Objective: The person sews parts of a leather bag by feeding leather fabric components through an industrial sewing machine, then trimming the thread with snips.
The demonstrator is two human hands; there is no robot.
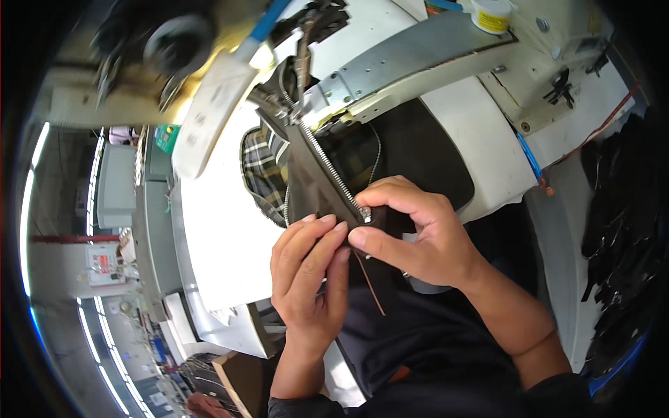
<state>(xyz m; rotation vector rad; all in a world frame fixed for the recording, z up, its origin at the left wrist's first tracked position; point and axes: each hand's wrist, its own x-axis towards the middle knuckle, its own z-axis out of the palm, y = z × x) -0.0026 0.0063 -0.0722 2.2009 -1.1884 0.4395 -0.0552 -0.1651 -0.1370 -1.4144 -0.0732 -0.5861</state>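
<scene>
A dark garment piece (306, 181) with a silver metal zipper (327, 160) runs from the sewing machine's foot area (300, 111) down to my hands. My left hand (310, 279) pinches the fabric's lower edge with curled fingertips. My right hand (425, 237) grips the same piece at the zipper's lower end, thumb and index finger around the metal slider (364, 212). Yellow-and-black plaid lining (263, 160) shows left of the zipper, and a thin brown strip (371, 285) hangs below my fingers.
The machine's metal bed arm (418, 59) crosses the upper right, bearing a white tub (491, 15). A white handle-like part (209, 118) sits upper left over the white tabletop (216, 258). Dark material (613, 244) hangs at the right; shelving and lights stand at the left.
</scene>
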